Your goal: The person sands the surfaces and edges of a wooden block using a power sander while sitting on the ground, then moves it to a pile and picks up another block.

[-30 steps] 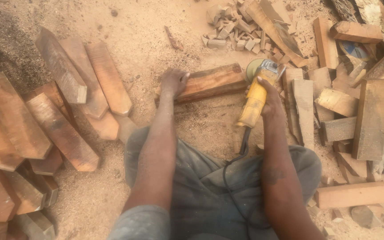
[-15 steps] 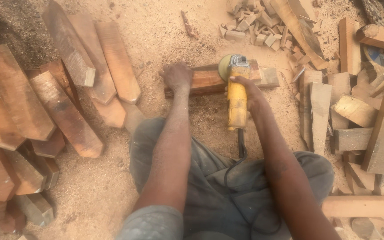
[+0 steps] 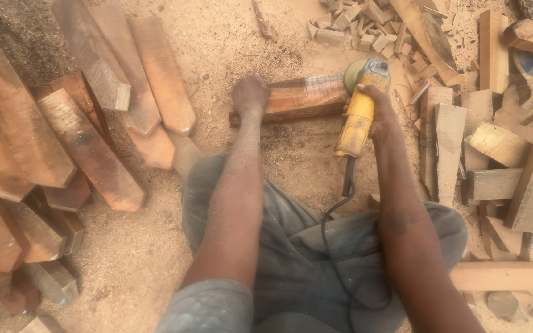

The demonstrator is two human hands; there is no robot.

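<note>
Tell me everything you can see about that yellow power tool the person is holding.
The yellow angle grinder has a long yellow plastic-looking body, a grey round head and a black cord trailing back over the person's lap. It lies roughly lengthwise away from the person, head resting at the right end of the reddish wood block. The right hand wraps its body; the left hand presses the block, not the tool.

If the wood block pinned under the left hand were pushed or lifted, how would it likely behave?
The wood block looks solid and thick, so probably rigid and fairly heavy for its size. Its flat faces suggest it would slide rather than roll, and the loose sawdust beneath may make it skid. The left hand presses one end, the right hand holds the yellow grinder.
</note>
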